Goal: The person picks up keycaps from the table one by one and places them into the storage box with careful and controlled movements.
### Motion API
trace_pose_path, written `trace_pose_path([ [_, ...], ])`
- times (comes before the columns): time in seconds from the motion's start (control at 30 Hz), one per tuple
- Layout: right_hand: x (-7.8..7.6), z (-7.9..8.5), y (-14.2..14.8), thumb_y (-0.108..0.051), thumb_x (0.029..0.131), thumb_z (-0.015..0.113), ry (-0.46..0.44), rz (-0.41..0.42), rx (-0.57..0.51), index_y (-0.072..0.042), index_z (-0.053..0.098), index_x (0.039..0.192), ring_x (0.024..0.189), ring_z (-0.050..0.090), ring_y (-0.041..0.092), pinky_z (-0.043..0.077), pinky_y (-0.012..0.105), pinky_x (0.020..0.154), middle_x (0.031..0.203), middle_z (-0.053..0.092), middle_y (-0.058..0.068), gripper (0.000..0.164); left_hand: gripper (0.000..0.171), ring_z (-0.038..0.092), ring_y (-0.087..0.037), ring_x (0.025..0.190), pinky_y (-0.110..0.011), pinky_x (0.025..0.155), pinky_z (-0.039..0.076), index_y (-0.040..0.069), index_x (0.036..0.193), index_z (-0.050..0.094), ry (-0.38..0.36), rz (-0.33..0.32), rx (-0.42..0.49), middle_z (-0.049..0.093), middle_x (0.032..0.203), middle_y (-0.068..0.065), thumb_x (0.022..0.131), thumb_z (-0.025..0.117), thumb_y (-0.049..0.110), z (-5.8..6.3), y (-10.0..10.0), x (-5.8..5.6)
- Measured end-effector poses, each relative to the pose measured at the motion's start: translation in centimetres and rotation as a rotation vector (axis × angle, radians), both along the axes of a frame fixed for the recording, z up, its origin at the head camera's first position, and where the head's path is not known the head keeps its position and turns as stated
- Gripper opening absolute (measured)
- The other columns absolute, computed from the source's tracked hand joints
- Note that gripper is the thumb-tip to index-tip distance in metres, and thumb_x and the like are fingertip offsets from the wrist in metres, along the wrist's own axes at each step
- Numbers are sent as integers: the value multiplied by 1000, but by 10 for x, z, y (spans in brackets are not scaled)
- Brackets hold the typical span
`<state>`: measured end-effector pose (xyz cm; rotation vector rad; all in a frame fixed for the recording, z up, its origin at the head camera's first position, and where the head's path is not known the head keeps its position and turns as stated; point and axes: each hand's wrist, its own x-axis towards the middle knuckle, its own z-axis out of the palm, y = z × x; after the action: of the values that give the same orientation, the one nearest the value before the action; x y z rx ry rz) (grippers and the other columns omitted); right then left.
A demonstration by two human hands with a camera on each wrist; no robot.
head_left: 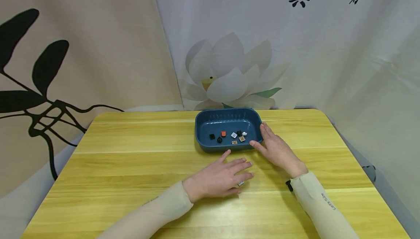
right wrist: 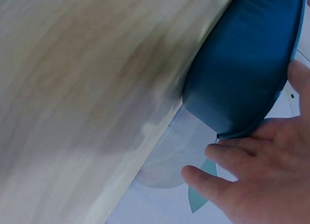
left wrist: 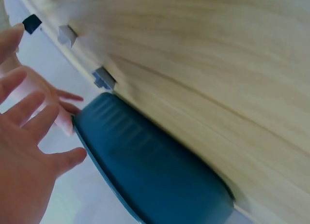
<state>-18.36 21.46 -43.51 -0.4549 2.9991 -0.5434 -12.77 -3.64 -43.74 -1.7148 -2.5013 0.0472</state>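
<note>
A dark blue rectangular tray (head_left: 201, 142) stands at the back of the table. Several small cube-like pieces lie in it, among them a red one (head_left: 223, 134), a black one (head_left: 212, 136) and a white one (head_left: 234, 135). My right hand (head_left: 279, 153) rests at the tray's front right corner, fingers straight, fingertips and thumb at the rim. Fingers spread, my left hand (head_left: 220, 178) is over the table in front of the tray. A small white piece (head_left: 241, 183) shows between its fingers; whether they touch it I cannot tell.
The left wrist view shows a grey piece (left wrist: 67, 35), a grey-blue piece (left wrist: 103, 79) near the tray and a dark object (left wrist: 32, 24) farther off. A printed curtain (head_left: 229, 20) hangs behind the wooden table (head_left: 141, 133).
</note>
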Motion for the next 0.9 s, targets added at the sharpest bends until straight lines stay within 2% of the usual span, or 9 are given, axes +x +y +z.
trace_pose_path([
  [0.27, 0, 0, 0, -64, 96, 36, 7, -3, -2, 6, 13, 152, 141, 21, 41, 26, 55, 109, 158, 10, 24, 92, 52, 29, -20, 141, -53, 109, 29, 29, 146, 43, 22, -41, -93, 31, 156, 2, 97, 55, 43, -8, 8, 5],
  [0.5, 0, -1, -1, -63, 96, 38, 20, -1, -6, 6, 14, 152, 142, 20, 39, 26, 53, 110, 158, 11, 24, 91, 38, 39, -17, 136, -40, 101, 42, 26, 142, 48, 101, -77, -122, 39, 151, 2, 105, 42, 25, -13, 12, 11],
  [0.7, 0, -1, -1, -64, 96, 36, 15, -2, -4, 5, 12, 152, 142, 20, 39, 25, 53, 110, 158, 8, 22, 92, 36, 46, -14, 129, -32, 92, 49, 25, 140, 50, 133, -88, -127, 44, 147, 2, 104, 44, 24, -15, 14, 13],
  [0.9, 0, -1, -1, -65, 95, 36, 5, -9, 0, 4, 12, 152, 142, 21, 39, 25, 54, 110, 159, 9, 22, 93, 31, 56, -13, 116, -27, 79, 52, 24, 132, 56, 169, -95, -107, 52, 139, 3, 102, 49, 22, -16, 13, 13],
])
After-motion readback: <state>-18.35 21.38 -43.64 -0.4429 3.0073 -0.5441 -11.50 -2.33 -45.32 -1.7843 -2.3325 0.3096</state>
